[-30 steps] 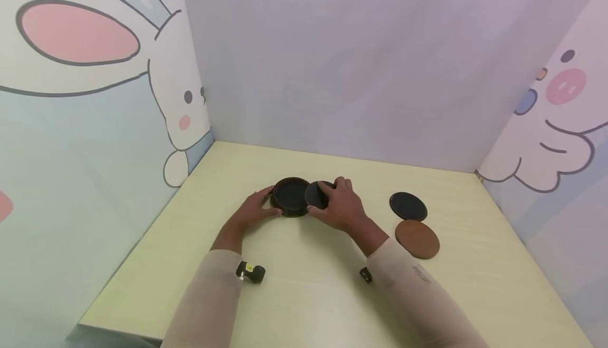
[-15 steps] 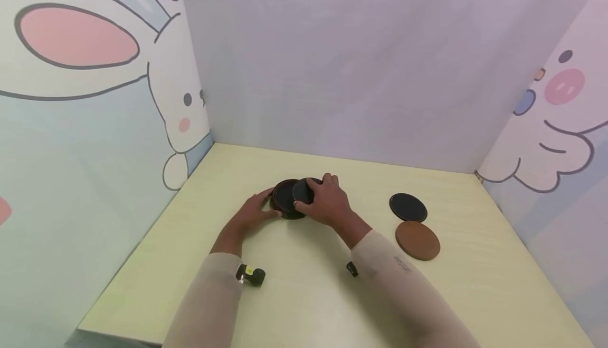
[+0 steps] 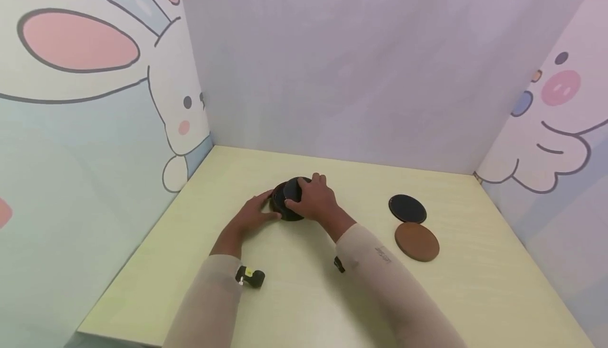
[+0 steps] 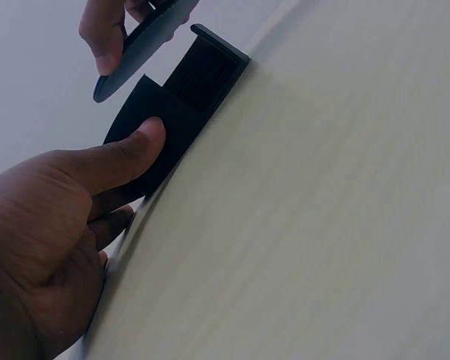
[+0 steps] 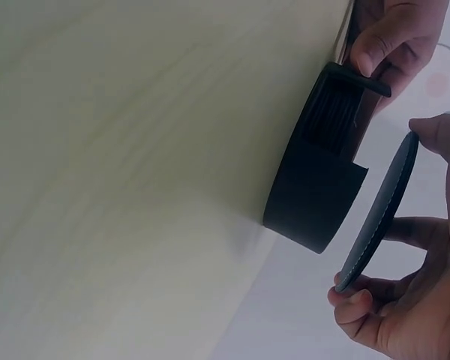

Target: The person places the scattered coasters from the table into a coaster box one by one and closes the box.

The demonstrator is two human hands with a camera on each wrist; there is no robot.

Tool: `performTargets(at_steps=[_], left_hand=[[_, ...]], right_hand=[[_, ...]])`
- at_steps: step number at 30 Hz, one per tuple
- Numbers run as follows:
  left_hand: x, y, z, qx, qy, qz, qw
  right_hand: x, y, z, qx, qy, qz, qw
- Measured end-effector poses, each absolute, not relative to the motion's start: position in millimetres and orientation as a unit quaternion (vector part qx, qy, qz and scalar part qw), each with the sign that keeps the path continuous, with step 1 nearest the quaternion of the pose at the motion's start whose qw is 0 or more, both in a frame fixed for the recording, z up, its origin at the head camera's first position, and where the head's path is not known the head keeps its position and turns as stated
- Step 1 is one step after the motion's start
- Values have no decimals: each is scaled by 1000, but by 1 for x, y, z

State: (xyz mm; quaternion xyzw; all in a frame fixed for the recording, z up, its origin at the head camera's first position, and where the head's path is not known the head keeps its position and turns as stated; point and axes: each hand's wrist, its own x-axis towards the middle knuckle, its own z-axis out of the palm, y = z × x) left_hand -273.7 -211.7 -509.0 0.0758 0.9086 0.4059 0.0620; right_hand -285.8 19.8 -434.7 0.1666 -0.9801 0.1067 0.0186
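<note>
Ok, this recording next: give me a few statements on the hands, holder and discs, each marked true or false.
1. The right hand holds a black disc apart from the holder. True.
2. The left hand touches nothing. False: it grips the holder.
3. A brown disc and a loose black disc lie on the table, right of the holder in the head view. True.
4. The brown disc is farther from the head camera than the loose black disc. False: it is nearer.
5. The holder's wall is unbroken. False: it has an opening.
</note>
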Motion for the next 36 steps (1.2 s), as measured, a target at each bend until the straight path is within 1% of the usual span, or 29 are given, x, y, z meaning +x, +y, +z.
performTargets(at_steps=[13, 36], left_hand=[[-276, -213, -511, 86, 917, 386, 50], [-279, -212, -509, 91, 913, 395, 53]], right_hand=[[-292, 4, -442, 211, -969, 125, -11], [-292, 4, -447, 224, -970, 89, -5]])
